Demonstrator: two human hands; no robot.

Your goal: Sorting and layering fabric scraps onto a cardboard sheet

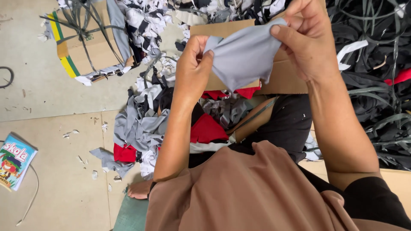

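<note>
Floor: I see a pale beige tiled floor (55, 171) at nine o'clock, dotted with small fabric bits.
Scrap heap: mixed grey, white, black and red cloth offcuts (141, 124) spread from the centre toward twelve o'clock.
Dark pile: black cloth strips (376, 55) fill three o'clock.
Box: a strapped brown cardboard carton with yellow-green edge tape (85, 47) sits at eleven o'clock; its contents are hidden.
Card: a flat brown cardboard sheet (282, 79) lies behind the hands.
Booklet: a colourful illustrated paper packet (15, 160) lies at eight o'clock.
Left hand (192, 68): fingers pinched on the pale grey fabric piece (244, 55).
Right hand (306, 38): fingers closed on the cloth's upper right edge, stretching it at one o'clock.
</note>
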